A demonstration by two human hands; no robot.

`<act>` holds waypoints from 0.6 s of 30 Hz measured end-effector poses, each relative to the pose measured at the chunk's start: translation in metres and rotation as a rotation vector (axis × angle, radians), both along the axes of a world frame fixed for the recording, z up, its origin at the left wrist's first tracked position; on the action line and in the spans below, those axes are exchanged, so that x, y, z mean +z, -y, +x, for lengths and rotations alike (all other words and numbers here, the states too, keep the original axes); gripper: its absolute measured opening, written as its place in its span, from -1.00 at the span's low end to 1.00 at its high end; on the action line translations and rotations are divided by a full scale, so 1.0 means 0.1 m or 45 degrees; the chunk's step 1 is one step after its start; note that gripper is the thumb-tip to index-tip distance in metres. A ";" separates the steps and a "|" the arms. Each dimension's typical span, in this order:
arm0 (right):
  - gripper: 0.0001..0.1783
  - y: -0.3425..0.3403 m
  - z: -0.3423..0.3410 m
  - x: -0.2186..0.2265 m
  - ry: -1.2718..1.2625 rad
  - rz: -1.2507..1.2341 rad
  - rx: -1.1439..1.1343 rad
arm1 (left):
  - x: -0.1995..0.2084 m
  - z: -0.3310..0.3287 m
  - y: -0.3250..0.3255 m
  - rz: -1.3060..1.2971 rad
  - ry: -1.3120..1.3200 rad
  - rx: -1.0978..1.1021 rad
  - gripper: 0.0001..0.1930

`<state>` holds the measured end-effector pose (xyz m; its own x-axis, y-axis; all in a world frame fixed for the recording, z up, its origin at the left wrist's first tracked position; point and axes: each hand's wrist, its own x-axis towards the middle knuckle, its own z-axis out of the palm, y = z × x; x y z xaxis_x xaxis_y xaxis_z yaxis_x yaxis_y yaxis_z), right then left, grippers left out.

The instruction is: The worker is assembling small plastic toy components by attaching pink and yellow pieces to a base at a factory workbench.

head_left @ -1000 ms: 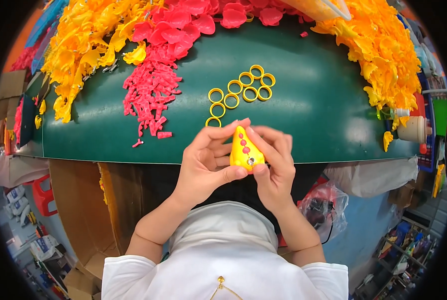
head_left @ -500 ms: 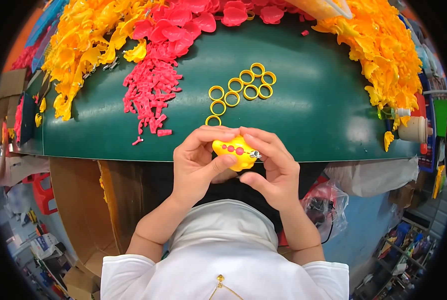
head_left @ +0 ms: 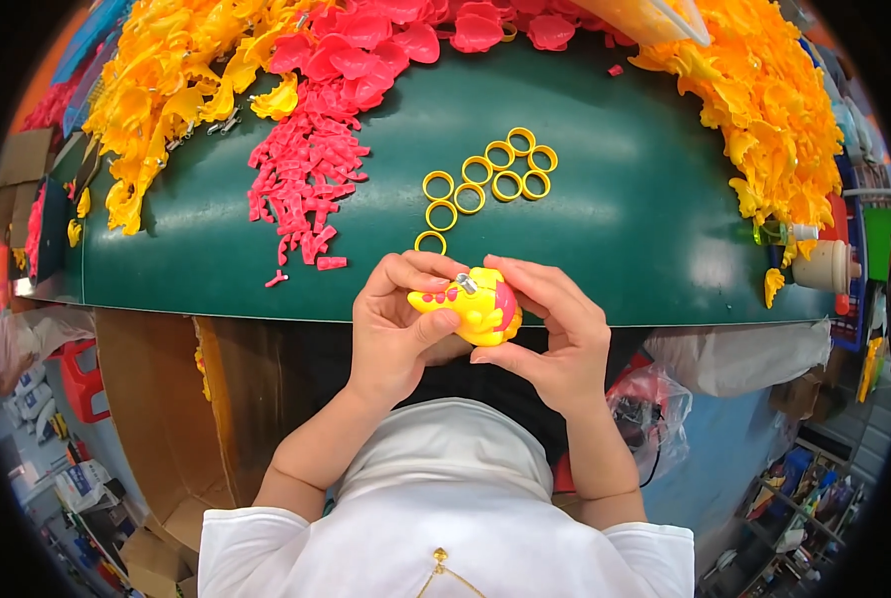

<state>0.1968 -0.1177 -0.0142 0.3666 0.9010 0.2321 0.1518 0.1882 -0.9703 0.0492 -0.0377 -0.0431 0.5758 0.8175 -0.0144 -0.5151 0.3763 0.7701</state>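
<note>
Between both hands, just over the table's near edge, is a small yellow plastic figure [head_left: 477, 317] with pink parts and a silver metal piece on top. My left hand [head_left: 401, 317] grips its left end between thumb and fingers. My right hand [head_left: 547, 324] pinches its right end, where a pink section shows, with fingertips above and thumb below. Beyond my hands, several yellow rings [head_left: 468, 197] lie on the green table [head_left: 615, 239]. Small pink plastic pieces [head_left: 306, 179] are heaped to the left of the rings.
Heaps of yellow shell parts [head_left: 181, 90] lie at the far left, with more yellow parts [head_left: 764, 120] at right. Larger pink shells [head_left: 365, 50] lie at the back. A beige cup [head_left: 826, 265] stands near the right edge. Below the table at left is a cardboard box [head_left: 161, 399].
The yellow figure has turned in my hands, so its pink section now shows at the right and the metal piece faces up. My right hand has shifted slightly to the right.
</note>
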 end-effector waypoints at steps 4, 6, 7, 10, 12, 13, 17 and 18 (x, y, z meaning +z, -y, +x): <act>-0.31 -0.02 0.08 -0.01 0.467 0.059 0.043 | 0.18 0.04 0.00 0.040 -0.124 -0.092 -0.48; -0.31 -0.03 0.05 0.03 0.478 0.056 0.046 | 0.14 -0.01 -0.03 0.145 -0.171 -0.090 -0.45; -0.31 -0.03 0.04 0.05 0.491 0.052 0.046 | 0.11 -0.05 -0.04 0.249 -0.215 -0.092 -0.43; -0.33 -0.07 0.00 0.01 0.439 0.081 0.068 | 0.10 -0.10 -0.08 0.329 -0.144 -0.102 -0.54; -0.32 -0.08 -0.01 -0.03 0.417 0.098 0.115 | 0.08 -0.13 -0.09 0.394 -0.207 -0.076 -0.54; -0.32 -0.08 -0.03 -0.03 0.419 0.099 0.122 | 0.09 -0.14 -0.08 0.393 -0.205 -0.068 -0.54; -0.26 -0.06 -0.03 -0.07 0.611 0.017 0.189 | 0.18 -0.22 -0.01 0.830 -0.609 -0.017 -0.45; -0.27 -0.06 -0.02 -0.10 0.583 0.033 0.200 | 0.26 -0.19 0.02 0.719 -0.535 0.039 -0.43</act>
